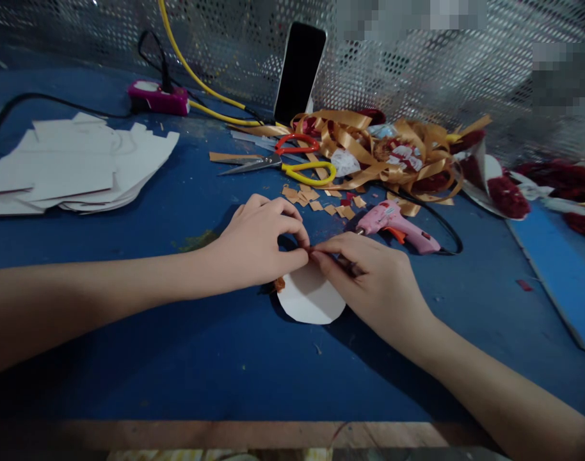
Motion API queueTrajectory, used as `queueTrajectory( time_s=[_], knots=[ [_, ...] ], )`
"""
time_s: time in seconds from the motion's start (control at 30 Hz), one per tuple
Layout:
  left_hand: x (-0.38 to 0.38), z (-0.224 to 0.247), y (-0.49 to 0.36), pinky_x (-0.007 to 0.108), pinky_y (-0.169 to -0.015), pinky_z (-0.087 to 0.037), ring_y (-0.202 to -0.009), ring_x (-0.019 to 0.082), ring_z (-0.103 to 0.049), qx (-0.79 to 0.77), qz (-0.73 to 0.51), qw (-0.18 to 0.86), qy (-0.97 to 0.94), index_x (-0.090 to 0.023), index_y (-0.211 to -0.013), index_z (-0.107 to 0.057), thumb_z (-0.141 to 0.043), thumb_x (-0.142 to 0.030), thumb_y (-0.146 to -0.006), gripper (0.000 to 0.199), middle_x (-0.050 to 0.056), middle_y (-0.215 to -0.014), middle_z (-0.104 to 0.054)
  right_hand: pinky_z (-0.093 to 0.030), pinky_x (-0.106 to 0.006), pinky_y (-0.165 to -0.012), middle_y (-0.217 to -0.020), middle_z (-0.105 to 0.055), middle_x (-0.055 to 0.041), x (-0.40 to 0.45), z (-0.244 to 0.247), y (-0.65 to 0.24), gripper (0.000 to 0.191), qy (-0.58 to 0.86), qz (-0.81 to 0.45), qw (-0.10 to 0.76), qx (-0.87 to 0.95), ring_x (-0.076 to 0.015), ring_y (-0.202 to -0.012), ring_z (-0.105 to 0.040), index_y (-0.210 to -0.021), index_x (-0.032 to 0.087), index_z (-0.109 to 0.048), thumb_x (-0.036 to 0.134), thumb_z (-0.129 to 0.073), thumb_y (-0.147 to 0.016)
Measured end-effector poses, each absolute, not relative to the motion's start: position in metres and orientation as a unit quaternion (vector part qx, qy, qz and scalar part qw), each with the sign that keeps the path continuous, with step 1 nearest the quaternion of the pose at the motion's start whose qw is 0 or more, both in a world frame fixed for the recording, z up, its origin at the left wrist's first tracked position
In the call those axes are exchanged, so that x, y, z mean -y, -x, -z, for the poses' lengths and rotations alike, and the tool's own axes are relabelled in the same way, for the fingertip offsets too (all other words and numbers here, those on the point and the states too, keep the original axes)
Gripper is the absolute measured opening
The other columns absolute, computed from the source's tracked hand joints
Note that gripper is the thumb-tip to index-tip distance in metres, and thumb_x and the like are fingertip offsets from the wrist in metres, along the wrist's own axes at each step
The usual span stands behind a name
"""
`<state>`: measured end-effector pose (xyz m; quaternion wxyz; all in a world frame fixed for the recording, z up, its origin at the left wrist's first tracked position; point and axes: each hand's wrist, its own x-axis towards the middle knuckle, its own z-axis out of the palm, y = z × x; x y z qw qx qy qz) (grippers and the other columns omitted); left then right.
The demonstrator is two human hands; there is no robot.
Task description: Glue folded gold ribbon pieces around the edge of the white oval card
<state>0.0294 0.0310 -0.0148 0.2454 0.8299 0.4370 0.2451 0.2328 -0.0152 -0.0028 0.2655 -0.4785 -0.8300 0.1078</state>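
Observation:
A round white card [312, 298] lies on the blue tabletop between my hands. At its left edge sits a small orange-brown tuft [279, 284], partly covered by my left hand. The thumb and forefinger of my left hand [268, 240] are pinched together over the card's far edge. Directly against them, the fingertips of my right hand [369, 269] are pinched too. Only a tiny dark brown speck shows where the fingertips meet, so what they hold is hidden. Beyond my right hand a pink glue gun [393, 224] rests on its side, its nozzle close to my knuckles.
Scissors [278, 160] with red and yellow handles lie behind small ribbon squares [316, 205]. Tangled gold ribbon [417, 147] is heaped at the back right. A phone [299, 73] leans on the perforated metal panel. White card sheets [81, 166] and a purple power socket [159, 97] are at left.

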Motion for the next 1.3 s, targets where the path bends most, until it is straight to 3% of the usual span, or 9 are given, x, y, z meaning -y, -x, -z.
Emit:
queueTrajectory(
  time_s=[0.3, 0.47, 0.6, 0.93, 1.17, 1.3],
  knots=[
    [-0.0312, 0.0147, -0.0298, 0.056, -0.103, -0.038, -0.117, 0.033, -0.048, -0.438, -0.243, 0.245, -0.83, -0.029, -0.081, -0.078, -0.064, -0.034, -0.079, 0.015, 0.0, -0.12, -0.068, -0.055, -0.028, -0.07, -0.095, -0.077, -0.0025, 0.0156, 0.002, -0.2335, 0.016, 0.495, -0.12, 0.269, 0.818, -0.0157, -0.081, -0.07, -0.101, 0.023, -0.073, 0.02, -0.058, -0.096],
    [-0.0296, 0.0126, -0.0298, 0.056, -0.104, -0.038, -0.118, 0.032, -0.048, -0.442, -0.242, 0.254, -0.826, -0.03, -0.078, -0.078, -0.064, -0.034, -0.079, 0.015, 0.0, -0.119, -0.068, -0.049, -0.022, -0.054, -0.08, -0.073, 0.0001, 0.0179, 0.0014, -0.2373, 0.009, 0.545, -0.137, 0.302, 0.77, -0.0116, -0.063, -0.066, -0.097, 0.021, -0.067, 0.023, -0.059, -0.094],
    [-0.0289, 0.0114, -0.0293, 0.057, -0.103, -0.038, -0.118, 0.033, -0.048, -0.444, -0.242, 0.257, -0.824, -0.029, -0.078, -0.077, -0.065, -0.035, -0.08, 0.014, 0.001, -0.12, -0.068, -0.047, -0.023, -0.054, -0.073, -0.069, 0.001, 0.0192, -0.0019, -0.2405, 0.011, 0.533, -0.106, 0.284, 0.79, -0.0104, -0.057, -0.061, -0.092, 0.021, -0.064, 0.021, -0.053, -0.096],
    [-0.0316, 0.011, -0.0299, 0.052, -0.107, -0.036, -0.117, 0.03, -0.052, -0.45, -0.249, 0.281, -0.81, -0.025, -0.084, -0.073, -0.057, -0.034, -0.088, 0.018, 0.001, -0.113, -0.071, -0.052, -0.023, -0.059, -0.089, -0.074, -0.0013, 0.0168, -0.003, -0.2411, 0.012, 0.422, -0.027, 0.261, 0.868, -0.0093, -0.061, -0.063, -0.099, 0.02, -0.07, 0.015, -0.064, -0.091],
    [-0.0324, 0.008, -0.0289, 0.047, -0.102, -0.039, -0.115, 0.029, -0.051, -0.473, -0.258, 0.315, -0.781, -0.024, -0.089, -0.07, -0.047, -0.028, -0.093, 0.024, 0.001, -0.108, -0.072, -0.058, -0.025, -0.076, -0.093, -0.077, -0.0038, 0.0154, 0.001, -0.2414, 0.015, 0.404, 0.007, 0.256, 0.878, -0.0154, -0.085, -0.073, -0.097, 0.019, -0.073, 0.011, -0.062, -0.092],
    [-0.0309, 0.0081, -0.0293, 0.045, -0.103, -0.039, -0.113, 0.027, -0.052, -0.463, -0.262, 0.306, -0.79, -0.022, -0.088, -0.07, -0.043, -0.024, -0.092, 0.028, 0.002, -0.106, -0.072, -0.059, -0.024, -0.073, -0.094, -0.078, -0.0037, 0.0139, 0.0012, -0.2409, 0.015, 0.424, -0.021, 0.255, 0.869, -0.0143, -0.082, -0.073, -0.102, 0.018, -0.074, 0.013, -0.064, -0.091]
  ],
)
